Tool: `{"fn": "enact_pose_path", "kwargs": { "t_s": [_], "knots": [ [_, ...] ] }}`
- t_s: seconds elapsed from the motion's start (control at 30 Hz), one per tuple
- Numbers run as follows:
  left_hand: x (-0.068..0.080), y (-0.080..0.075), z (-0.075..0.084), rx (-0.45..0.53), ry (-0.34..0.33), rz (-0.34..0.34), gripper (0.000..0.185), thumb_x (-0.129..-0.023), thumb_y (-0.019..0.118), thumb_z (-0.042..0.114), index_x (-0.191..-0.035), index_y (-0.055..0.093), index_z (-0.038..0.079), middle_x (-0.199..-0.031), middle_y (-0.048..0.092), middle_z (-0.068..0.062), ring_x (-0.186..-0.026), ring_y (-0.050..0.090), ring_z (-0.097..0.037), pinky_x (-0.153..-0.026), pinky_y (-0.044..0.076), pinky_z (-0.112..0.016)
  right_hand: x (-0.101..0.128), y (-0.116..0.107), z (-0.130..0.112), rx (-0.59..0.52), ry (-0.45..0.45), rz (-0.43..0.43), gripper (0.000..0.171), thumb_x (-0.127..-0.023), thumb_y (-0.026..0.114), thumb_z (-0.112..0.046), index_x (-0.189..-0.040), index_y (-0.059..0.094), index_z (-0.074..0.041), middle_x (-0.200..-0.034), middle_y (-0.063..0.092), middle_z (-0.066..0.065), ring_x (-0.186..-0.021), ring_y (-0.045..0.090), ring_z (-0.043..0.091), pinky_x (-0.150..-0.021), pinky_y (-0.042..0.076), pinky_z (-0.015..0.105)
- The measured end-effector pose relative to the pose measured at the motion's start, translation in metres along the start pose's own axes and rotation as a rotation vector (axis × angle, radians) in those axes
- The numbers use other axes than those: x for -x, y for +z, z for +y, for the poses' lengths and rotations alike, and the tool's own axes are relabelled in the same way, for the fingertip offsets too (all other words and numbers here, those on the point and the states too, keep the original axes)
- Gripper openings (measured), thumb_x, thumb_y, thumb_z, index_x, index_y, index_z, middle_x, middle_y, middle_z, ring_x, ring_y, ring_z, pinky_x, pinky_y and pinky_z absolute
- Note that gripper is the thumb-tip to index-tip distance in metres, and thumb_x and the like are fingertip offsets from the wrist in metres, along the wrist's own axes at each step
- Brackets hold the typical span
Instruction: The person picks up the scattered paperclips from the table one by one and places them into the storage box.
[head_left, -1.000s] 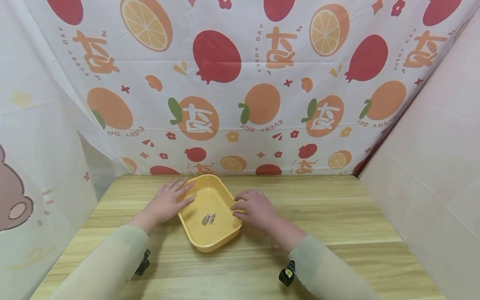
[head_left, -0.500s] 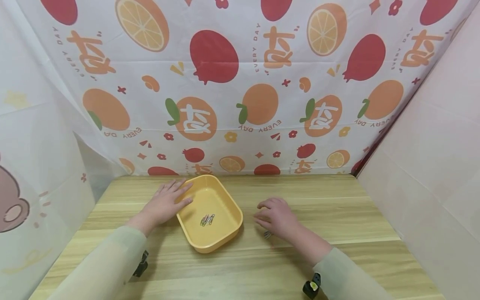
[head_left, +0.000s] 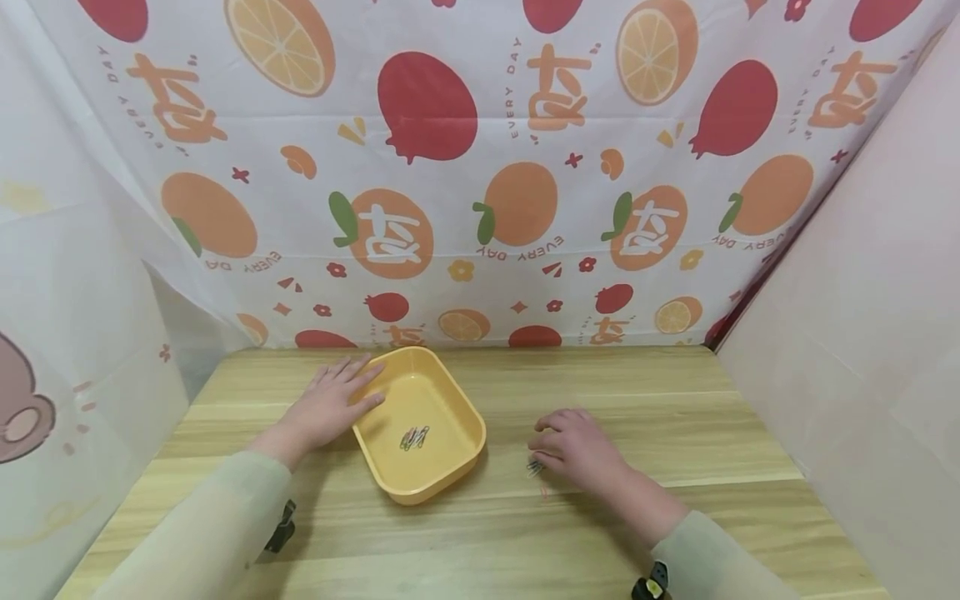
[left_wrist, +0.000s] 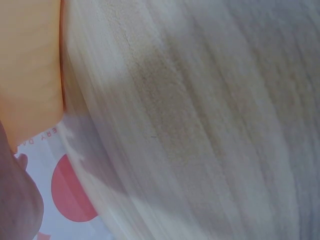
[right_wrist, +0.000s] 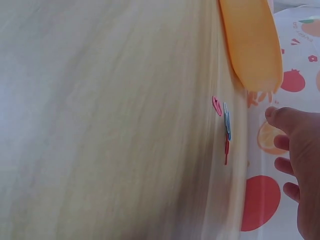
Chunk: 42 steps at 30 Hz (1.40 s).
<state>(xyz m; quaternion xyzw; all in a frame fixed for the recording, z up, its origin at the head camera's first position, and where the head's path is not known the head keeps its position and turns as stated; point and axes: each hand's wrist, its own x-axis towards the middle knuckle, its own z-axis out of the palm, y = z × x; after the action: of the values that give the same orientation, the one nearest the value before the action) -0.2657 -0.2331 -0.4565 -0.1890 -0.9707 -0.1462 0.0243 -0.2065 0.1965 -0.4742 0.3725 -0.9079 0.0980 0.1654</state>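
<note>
The right hand (head_left: 581,450) has left the rim of the yellow tray (head_left: 420,427) and now sits well to the tray's right on the wooden worktop (head_left: 675,408), lowered over a small cluster of loose paper clips (right_wrist: 225,127). Its fingers (right_wrist: 287,117) are loosely curled just above the clips and hold nothing yet, so the shift reads as a reach for the next clips. The left hand (head_left: 330,404) stays flat, fingers straight against the tray's left rim, steadying it. A few paper clips in the tray (head_left: 415,437) lie on its floor, while the rest remain just beside the right fingertips.
</note>
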Motion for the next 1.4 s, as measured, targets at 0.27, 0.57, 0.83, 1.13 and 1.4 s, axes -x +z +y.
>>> {"fn": "enact_pose_path", "kwargs": {
  "t_s": [0.27, 0.57, 0.83, 1.13, 1.4],
  "knots": [
    [-0.002, 0.002, -0.002, -0.01, 0.002, -0.003, 0.065, -0.101, 0.045, 0.055, -0.156, 0.034, 0.021, -0.164, 0.02, -0.011, -0.147, 0.013, -0.046, -0.117, 0.004, -0.065, 0.011, 0.001, 0.001, 0.025, -0.037, -0.083, 0.009, -0.088, 0.075, -0.034, -0.093, 0.078, -0.028, -0.115, 0.069, -0.003, -0.111, 0.06, 0.02, -0.097, 0.045, 0.046],
    [-0.001, 0.002, -0.001, 0.003, -0.005, 0.001, 0.064, -0.101, 0.047, 0.053, -0.156, 0.035, 0.021, -0.164, 0.021, -0.012, -0.147, 0.014, -0.046, -0.117, 0.004, -0.066, 0.016, 0.009, 0.003, 0.038, -0.039, -0.179, 0.013, -0.09, 0.072, -0.036, -0.1, 0.078, -0.031, -0.118, 0.067, -0.006, -0.114, 0.058, 0.019, -0.101, 0.042, 0.045],
    [-0.001, 0.004, -0.002, 0.013, -0.01, -0.001, 0.064, -0.101, 0.047, 0.053, -0.156, 0.034, 0.022, -0.164, 0.021, -0.012, -0.148, 0.012, -0.046, -0.117, 0.001, -0.066, 0.016, 0.012, 0.003, 0.05, -0.036, -0.178, 0.012, -0.09, 0.073, -0.034, -0.1, 0.079, -0.029, -0.115, 0.067, -0.007, -0.113, 0.058, 0.018, -0.098, 0.044, 0.043],
    [-0.001, 0.004, -0.002, 0.007, -0.013, -0.003, 0.064, -0.101, 0.046, 0.053, -0.156, 0.033, 0.022, -0.164, 0.02, -0.012, -0.148, 0.012, -0.046, -0.117, 0.002, -0.065, 0.016, 0.013, 0.003, 0.039, -0.028, -0.166, 0.01, -0.089, 0.074, -0.031, -0.097, 0.079, -0.029, -0.112, 0.067, -0.008, -0.11, 0.059, 0.017, -0.095, 0.045, 0.041],
    [0.0, 0.004, -0.002, 0.007, -0.014, 0.001, 0.064, -0.101, 0.047, 0.053, -0.156, 0.034, 0.022, -0.164, 0.021, -0.012, -0.148, 0.013, -0.046, -0.117, 0.002, -0.065, 0.015, 0.015, 0.001, 0.051, -0.031, -0.15, 0.008, -0.088, 0.076, -0.031, -0.095, 0.079, -0.029, -0.108, 0.067, -0.009, -0.108, 0.06, 0.016, -0.093, 0.046, 0.038]
  ]
}}
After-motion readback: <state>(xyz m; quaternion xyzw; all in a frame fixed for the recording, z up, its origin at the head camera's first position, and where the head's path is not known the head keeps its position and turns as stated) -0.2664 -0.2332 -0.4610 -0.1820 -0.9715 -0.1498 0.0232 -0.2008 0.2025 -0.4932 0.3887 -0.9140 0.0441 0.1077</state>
